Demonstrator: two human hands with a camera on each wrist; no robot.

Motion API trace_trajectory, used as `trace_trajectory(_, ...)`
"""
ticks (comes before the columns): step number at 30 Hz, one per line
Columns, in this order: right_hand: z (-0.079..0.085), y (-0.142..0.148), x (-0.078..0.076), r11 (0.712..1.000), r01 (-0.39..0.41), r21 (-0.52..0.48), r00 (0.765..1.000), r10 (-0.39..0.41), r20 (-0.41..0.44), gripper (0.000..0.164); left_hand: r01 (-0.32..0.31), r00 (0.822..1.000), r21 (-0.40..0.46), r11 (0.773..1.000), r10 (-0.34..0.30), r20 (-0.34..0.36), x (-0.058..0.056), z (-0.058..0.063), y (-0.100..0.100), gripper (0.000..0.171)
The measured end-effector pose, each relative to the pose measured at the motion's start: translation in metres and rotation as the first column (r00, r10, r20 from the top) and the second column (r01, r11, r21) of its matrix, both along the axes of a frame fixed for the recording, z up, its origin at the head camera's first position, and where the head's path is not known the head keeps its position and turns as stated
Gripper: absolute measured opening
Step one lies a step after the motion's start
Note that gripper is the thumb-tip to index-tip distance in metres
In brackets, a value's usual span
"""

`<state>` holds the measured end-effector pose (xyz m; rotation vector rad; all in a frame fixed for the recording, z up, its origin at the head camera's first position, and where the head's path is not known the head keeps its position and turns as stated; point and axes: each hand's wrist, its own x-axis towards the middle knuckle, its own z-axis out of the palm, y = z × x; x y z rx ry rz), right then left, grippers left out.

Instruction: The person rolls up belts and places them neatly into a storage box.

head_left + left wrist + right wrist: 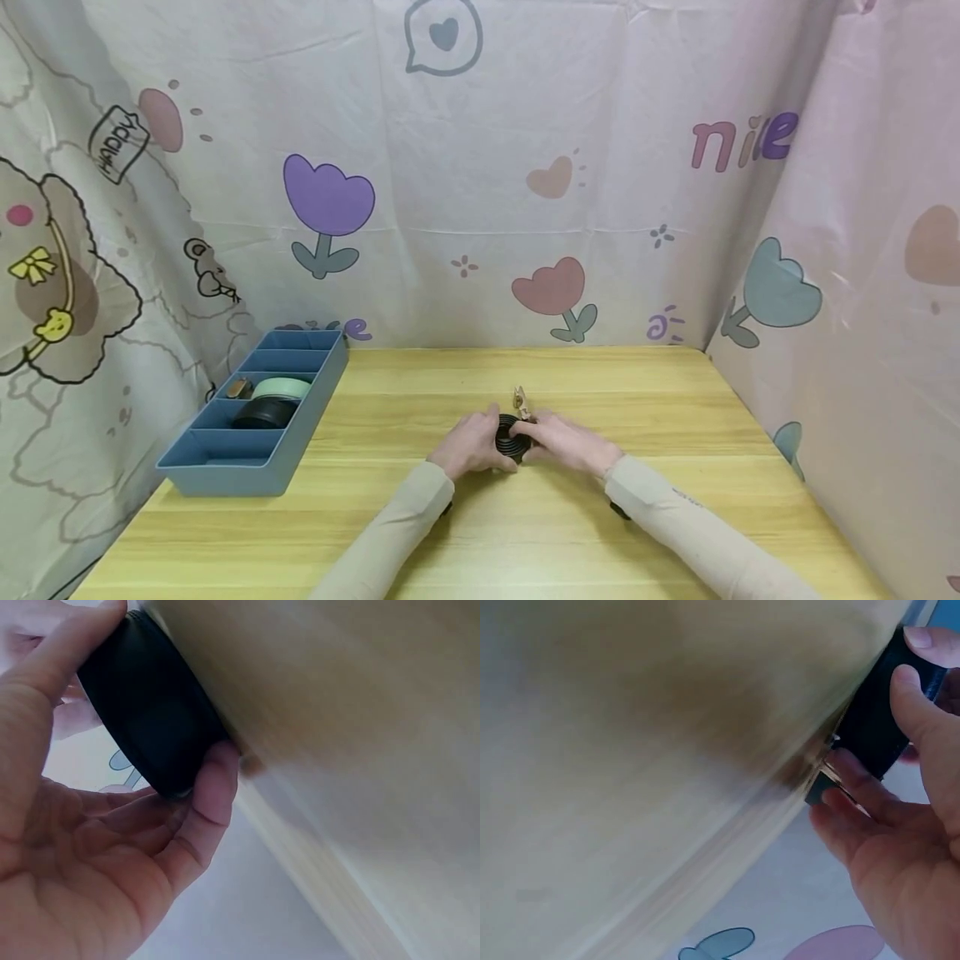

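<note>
A black tape roll [513, 447], ringed on its upper face, lies flat on the table between both hands. My left hand [470, 442] grips its left side, thumb at the near edge and fingers round the far edge, as the left wrist view shows on the roll's smooth black side [146, 701]. From the right, my right hand [572, 442] holds the roll [877, 712] too, thumb bent over its top. A small gold-coloured clip [520, 401] sits just beyond the roll, close to the right fingertips. Whether those fingers touch the clip is hard to tell.
At the left of the wooden table [420, 383] stands a blue-grey divided box [280, 475]. One compartment holds a mint-green roll [281, 387], another black roll [264, 413] and a small brown-gold item [240, 388]. A printed curtain [450, 167] hangs behind and at both sides.
</note>
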<state>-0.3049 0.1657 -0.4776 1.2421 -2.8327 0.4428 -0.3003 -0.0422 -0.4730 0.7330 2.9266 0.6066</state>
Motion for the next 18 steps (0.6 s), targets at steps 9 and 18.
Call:
trace_trajectory(9, 0.0013, -0.0013, -0.0044, 0.996, 0.056, -0.071, 0.992, -0.048, 0.114, 0.032, 0.014, 1.0, -0.021, 1.0, -0.014, -0.001, -0.0027, 0.001, -0.0008, 0.074)
trace_trajectory(18, 0.0051, -0.0009, -0.0096, 0.996, 0.044, -0.081, 0.984, -0.03, 0.174, 0.034, -0.001, 1.0, 0.025, 1.0, 0.001, 0.007, -0.0027, 0.0007, -0.0011, 0.087)
